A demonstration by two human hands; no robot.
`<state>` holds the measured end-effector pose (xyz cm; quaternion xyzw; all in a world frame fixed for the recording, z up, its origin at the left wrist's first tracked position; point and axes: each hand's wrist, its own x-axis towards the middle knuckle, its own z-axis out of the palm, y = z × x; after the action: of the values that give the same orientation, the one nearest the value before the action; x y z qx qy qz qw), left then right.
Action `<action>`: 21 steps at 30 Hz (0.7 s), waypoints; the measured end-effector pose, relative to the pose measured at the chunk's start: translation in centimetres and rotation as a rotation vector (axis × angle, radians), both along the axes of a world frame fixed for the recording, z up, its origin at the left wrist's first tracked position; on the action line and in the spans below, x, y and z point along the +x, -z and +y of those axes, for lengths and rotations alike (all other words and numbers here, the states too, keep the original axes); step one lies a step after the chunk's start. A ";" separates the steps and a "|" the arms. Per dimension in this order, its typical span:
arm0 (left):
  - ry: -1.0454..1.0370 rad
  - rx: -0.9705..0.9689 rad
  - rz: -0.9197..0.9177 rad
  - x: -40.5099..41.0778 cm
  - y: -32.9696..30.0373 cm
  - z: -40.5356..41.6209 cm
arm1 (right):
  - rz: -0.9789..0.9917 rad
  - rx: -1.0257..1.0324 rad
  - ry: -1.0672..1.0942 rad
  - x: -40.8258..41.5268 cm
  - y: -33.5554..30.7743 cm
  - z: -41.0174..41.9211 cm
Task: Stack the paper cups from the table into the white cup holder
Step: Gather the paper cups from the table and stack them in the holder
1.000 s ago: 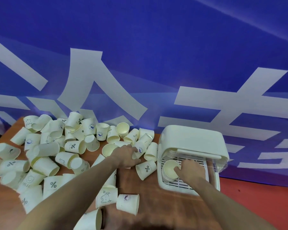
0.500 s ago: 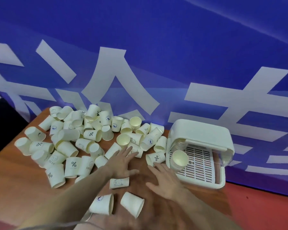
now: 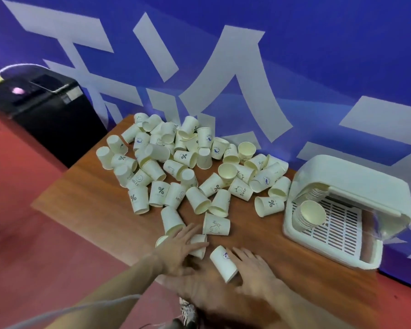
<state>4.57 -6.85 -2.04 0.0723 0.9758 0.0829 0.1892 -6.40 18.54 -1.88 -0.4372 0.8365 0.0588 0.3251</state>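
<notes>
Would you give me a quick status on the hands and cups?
Left hand open on a cup. Right hand open beside a cup. Holder has a stack.

Approx 45 loose paper cups (image 3: 184, 157), 1 white cup holder (image 3: 356, 181) w/ 1 nested stack (image 3: 311, 213), 2 hands.

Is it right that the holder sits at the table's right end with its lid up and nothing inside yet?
Not quite. The head view shows the holder at the table's right end with its lid up, but it is not empty: a stack of cups already lies inside on its grid.
</notes>
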 end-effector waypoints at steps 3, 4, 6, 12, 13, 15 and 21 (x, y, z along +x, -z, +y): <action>0.061 -0.052 -0.024 0.7 1.2 -0.1 | 0.069 -0.045 0.045 0.6 0.9 -0.4; 0.070 -0.063 -0.052 0.8 1.3 -0.1 | 0.088 -0.052 0.059 0.8 1.2 -0.5; 0.118 -0.135 -0.069 0.5 1.4 0.0 | 0.109 -0.046 0.085 1.0 1.6 -0.8; 0.152 -0.252 0.044 -1.5 0.7 1.1 | 0.199 0.003 0.154 1.3 2.2 -1.1; 0.156 -0.269 0.037 -1.9 0.2 1.5 | 0.210 0.012 0.162 1.3 2.3 -1.1; 0.191 -0.299 0.024 -2.5 -0.4 2.1 | 0.237 0.032 0.162 1.2 2.2 -1.0; 0.212 -0.334 -0.025 -3.6 -1.2 2.4 | 0.278 0.100 0.140 0.4 0.9 -0.6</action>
<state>0.93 -4.43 -0.86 0.1415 0.9604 -0.0996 0.2184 -5.95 17.91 -2.78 -0.3486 0.8979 0.1375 0.2310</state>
